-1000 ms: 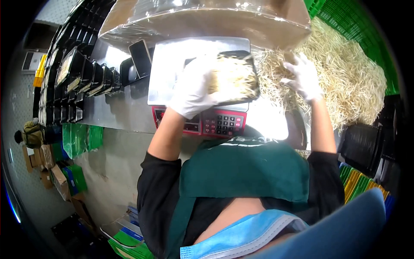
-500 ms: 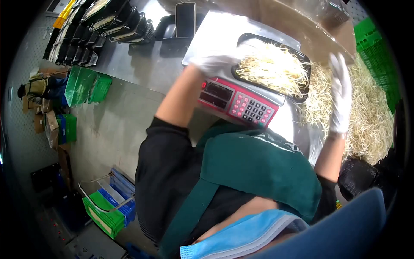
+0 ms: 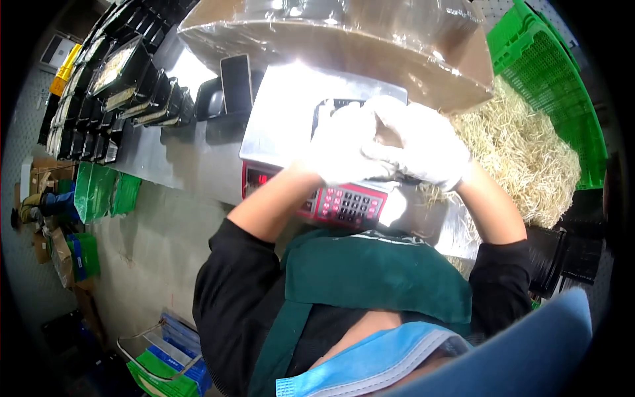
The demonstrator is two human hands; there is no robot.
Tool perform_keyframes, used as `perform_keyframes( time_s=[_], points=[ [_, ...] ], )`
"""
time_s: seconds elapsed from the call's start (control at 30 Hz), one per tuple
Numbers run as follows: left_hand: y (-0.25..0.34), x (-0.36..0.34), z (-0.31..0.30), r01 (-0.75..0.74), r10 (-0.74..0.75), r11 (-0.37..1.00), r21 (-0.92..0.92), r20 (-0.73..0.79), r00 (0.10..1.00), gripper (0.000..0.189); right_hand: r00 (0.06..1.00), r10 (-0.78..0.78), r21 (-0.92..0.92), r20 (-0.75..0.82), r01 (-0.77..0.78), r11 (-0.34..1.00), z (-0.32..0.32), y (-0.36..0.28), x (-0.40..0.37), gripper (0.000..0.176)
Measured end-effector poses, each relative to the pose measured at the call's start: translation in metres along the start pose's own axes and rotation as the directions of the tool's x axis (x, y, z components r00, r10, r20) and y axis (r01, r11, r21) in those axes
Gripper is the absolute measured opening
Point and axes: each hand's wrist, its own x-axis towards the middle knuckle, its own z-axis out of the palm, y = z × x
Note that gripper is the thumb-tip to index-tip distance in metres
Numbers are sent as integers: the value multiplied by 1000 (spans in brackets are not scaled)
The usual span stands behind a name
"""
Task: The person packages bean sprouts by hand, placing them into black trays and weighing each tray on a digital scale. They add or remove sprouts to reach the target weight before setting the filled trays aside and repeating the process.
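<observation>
Both hands wear white gloves and meet over the black tray (image 3: 317,118) on the scale (image 3: 281,109). My left hand (image 3: 350,142) covers the tray's left and middle part, its fingers curled inward. Against it, from the right, my right hand (image 3: 420,145) is cupped with bent fingers. Glare washes out the gloves, and what lies between or under them is hidden. Only parts of the tray's rim show, and its sprouts cannot be seen. The scale's red keypad panel (image 3: 347,204) faces my body. To the right of my right hand lies a large heap of bean sprouts (image 3: 522,155).
Stacks of black trays (image 3: 122,73) with sprouts stand at the left, near a phone (image 3: 236,83) leaning by a black tray. Behind the scale is a plastic-covered box (image 3: 370,49). A green crate (image 3: 549,79) stands at the right. A person crouches at the far left.
My right hand has come in from the right, away from the heap, to the tray. My left hand has moved onto the tray beside it. The view has shifted, and the sprouts in the tray are now covered.
</observation>
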Motion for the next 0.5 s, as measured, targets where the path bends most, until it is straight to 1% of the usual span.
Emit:
perform_keyframes(
  time_s=[0.03,0.07,0.1,0.13,0.2,0.27,0.33,0.37,0.4,0.43,0.47,0.5],
  points=[
    [-6,0,11,-79,81,997,26,-96,992,62,995,92,-13,31,-91,996,-9,0,6,47],
    [-12,-1,24,-152,160,987,57,-188,969,67,995,64,-45,-82,-68,997,-13,6,15,43],
    [-10,-6,25,-68,86,993,94,-196,977,79,976,200,-8,-85,-202,979,-14,17,27,43],
    [-7,-9,28,-17,39,992,129,-171,984,89,939,333,33,-82,-331,943,-15,29,43,43],
    [-3,-9,25,10,4,994,113,-131,991,92,855,512,171,-83,-494,853,-20,53,89,44],
    [-4,-8,26,-10,33,987,159,-145,989,97,911,328,135,-251,-302,944,-2,96,134,47],
    [6,-4,18,12,8,990,138,-144,990,98,909,358,244,-214,-305,921,20,105,162,49],
    [9,-5,17,-13,56,978,208,-202,978,101,986,162,321,-45,-140,937,45,141,180,52],
    [10,-6,12,-13,53,979,205,-195,979,101,993,116,139,-28,-111,984,48,129,186,51],
    [11,-9,4,-29,86,971,239,-231,969,105,971,235,-28,49,-234,972,44,122,185,48],
    [11,-13,-2,-44,119,962,271,-265,957,109,927,360,-204,109,-333,920,20,95,180,44],
    [7,-20,-10,-58,114,980,188,-303,946,112,914,402,-190,59,-385,903,4,88,175,46]
  ],
)
